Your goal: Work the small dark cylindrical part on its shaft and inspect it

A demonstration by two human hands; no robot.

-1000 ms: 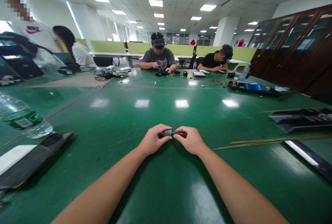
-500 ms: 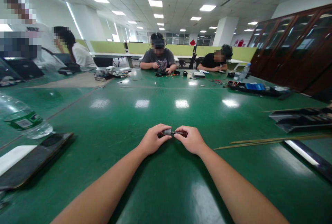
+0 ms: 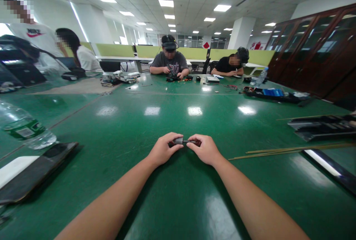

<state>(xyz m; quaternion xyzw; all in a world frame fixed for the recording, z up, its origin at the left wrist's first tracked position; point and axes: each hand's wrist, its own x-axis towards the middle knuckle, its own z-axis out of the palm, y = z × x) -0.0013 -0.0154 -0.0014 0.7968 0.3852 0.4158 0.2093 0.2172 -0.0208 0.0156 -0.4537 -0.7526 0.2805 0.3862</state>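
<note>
Low over the green table (image 3: 155, 199), in the middle of the view, my left hand (image 3: 163, 151) is closed around a small grey metal cylinder (image 3: 178, 141). From the cylinder's right end a thin, ridged dark shaft (image 3: 185, 141) runs toward my right hand (image 3: 207, 150). My right thumb and fingers pinch the shaft's far part. Both hands are level, with a small gap between them. The outer ends of the piece are hidden by my fingers, and its exact kind cannot be made out.
On the left lie a clear water bottle (image 3: 30, 130) and a dark flat case (image 3: 47, 171) with a white piece. Thin brass-coloured rods (image 3: 267, 151), black channel parts (image 3: 319, 128) and a black bar (image 3: 330, 169) lie right. Several people sit or stand beyond, among electronic parts.
My hands keep almost the same place and grip on the grey piece. At the far left, the standing person and the dark object in front of them have shifted slightly.
</note>
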